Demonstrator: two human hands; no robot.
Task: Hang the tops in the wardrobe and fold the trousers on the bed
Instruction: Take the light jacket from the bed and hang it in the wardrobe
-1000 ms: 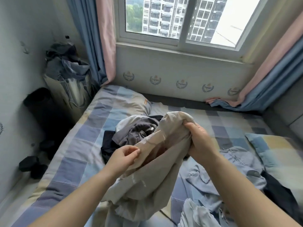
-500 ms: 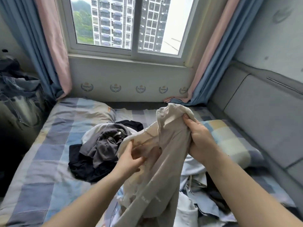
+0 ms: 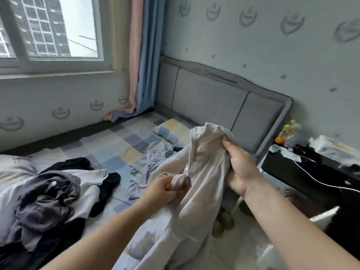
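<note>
My right hand (image 3: 238,168): curled tight round a bunched upper part of the beige garment (image 3: 202,191), thumb on top of the cloth, holding it up above the bed's near edge.
My left hand (image 3: 162,189): fingers and thumb pinched on a small fold of the same garment, right at a zip pull (image 3: 186,177) on its front.
Beige garment: lifted between both hands, its scalloped hem or collar edge uppermost, the rest hanging down in folds over the bed's near edge; whether it is a top or trousers I cannot tell.
Bed (image 3: 124,147): covered in a checked sheet of blue, grey and yellow squares, one long side against the window wall.
Dark pile (image 3: 48,199): grey, black and white clothes heaped together toward the bed's left end.
Pale blue garment (image 3: 152,158): crumpled flat on the sheet near the middle of the bed, between the dark pile and the headboard.
Pillow (image 3: 173,129): checked, lying at the headboard end of the bed.
Headboard (image 3: 214,106): grey, padded, against the patterned wall.
Curtain (image 3: 142,55): pink and blue, hanging in the corner by the window (image 3: 48,30), its hem resting on the bed's far corner.
Table (image 3: 311,172): black, beside the headboard, with a white cable and blurred small items on it.
</note>
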